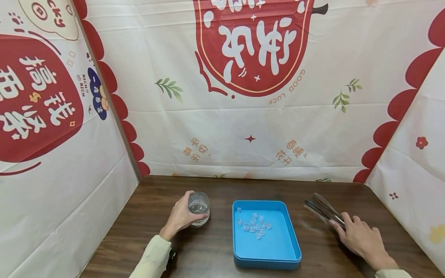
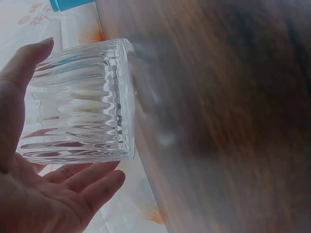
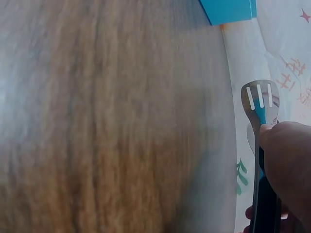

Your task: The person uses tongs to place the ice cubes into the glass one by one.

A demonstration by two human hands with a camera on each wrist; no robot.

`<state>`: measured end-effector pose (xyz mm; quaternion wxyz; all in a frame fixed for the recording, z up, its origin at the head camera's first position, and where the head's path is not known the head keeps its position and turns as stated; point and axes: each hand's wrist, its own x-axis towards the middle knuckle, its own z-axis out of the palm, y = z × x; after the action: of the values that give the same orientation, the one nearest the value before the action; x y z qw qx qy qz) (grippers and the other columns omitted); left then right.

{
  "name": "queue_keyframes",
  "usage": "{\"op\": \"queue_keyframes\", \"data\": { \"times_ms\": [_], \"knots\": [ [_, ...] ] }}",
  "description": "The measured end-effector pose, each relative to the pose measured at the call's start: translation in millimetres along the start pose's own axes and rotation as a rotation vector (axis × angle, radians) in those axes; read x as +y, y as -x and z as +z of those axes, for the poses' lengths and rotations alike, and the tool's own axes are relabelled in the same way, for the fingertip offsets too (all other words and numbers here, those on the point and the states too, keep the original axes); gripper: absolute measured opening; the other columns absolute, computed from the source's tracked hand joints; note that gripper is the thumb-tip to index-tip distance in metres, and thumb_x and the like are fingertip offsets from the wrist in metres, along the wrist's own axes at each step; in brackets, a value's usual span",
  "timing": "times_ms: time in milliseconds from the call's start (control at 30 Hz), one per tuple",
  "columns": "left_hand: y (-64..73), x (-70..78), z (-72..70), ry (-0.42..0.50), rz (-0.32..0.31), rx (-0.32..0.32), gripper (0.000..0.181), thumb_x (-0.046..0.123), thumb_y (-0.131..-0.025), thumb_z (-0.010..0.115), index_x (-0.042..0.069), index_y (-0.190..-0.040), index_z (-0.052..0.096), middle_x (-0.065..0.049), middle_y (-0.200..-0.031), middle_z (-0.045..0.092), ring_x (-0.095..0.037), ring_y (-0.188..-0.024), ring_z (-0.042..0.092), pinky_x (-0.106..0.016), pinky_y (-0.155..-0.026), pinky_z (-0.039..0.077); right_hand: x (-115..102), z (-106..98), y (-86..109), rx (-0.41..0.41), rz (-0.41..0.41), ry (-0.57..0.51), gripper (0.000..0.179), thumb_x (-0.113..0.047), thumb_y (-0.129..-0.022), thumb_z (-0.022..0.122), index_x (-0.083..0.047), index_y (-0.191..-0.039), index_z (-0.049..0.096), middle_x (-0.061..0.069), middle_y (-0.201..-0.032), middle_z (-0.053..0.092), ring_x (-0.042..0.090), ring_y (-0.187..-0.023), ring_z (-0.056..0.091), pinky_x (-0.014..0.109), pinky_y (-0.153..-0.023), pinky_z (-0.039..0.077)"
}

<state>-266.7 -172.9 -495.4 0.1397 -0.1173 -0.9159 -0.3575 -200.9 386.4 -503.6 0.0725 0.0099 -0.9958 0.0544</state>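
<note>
In the head view my left hand holds a clear ribbed glass with the thumb on the near side and the fingers on the far side. From the left wrist, the glass shows upright grooves, its base right at the tabletop. My right hand grips a pair of metal tongs, whose two arms stand apart at the tips. One slotted end and a dark handle of the tongs show in the right wrist view. Several small clear cubes lie inside a blue tray between the hands.
The brown wooden table carries everything. A white printed cloth with red scalloped edges hangs behind it, and similar cloths stand at the left and right. Near the left sleeve lies a small dark object.
</note>
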Motion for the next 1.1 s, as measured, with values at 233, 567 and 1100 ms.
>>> {"op": "queue_keyframes", "data": {
  "times_ms": [233, 567, 1100],
  "knots": [
    [-1.6, 0.8, 1.9, 0.031, -0.001, 0.006, 0.096, 0.048, -0.057, 0.094, 0.006, -0.131, 0.048, -0.016, -0.111, 0.064, -0.031, -0.103, 0.063, -0.047, -0.088, 0.051, -5.7, -3.6, -0.8, 0.006, 0.001, -0.058, 0.059, -0.051, -0.103, 0.041, 0.004, -0.123, 0.044, 0.027, -0.090, 0.055, 0.047, -0.073, 0.060, 0.058, -0.055, 0.044],
    [-1.1, -3.2, 0.6, 0.078, -0.007, -0.062, 0.096, 0.037, -0.061, 0.095, 0.008, -0.136, 0.041, -0.017, -0.117, 0.062, -0.031, -0.106, 0.061, -0.048, -0.091, 0.049, -14.0, -4.2, -0.6, 0.013, 0.010, -0.115, 0.056, -0.052, -0.103, 0.040, 0.000, -0.123, 0.042, 0.028, -0.092, 0.053, 0.047, -0.072, 0.061, 0.058, -0.052, 0.044],
    [-2.1, -6.5, -1.9, 0.102, 0.038, -0.102, 0.088, 0.014, -0.061, 0.092, 0.011, -0.134, 0.043, -0.016, -0.120, 0.061, -0.032, -0.107, 0.060, -0.049, -0.088, 0.048, -18.9, -8.4, 2.0, -0.010, 0.010, -0.138, 0.058, -0.053, -0.103, 0.039, 0.001, -0.123, 0.042, 0.025, -0.092, 0.052, 0.041, -0.066, 0.060, 0.055, -0.051, 0.044]
  ]
}}
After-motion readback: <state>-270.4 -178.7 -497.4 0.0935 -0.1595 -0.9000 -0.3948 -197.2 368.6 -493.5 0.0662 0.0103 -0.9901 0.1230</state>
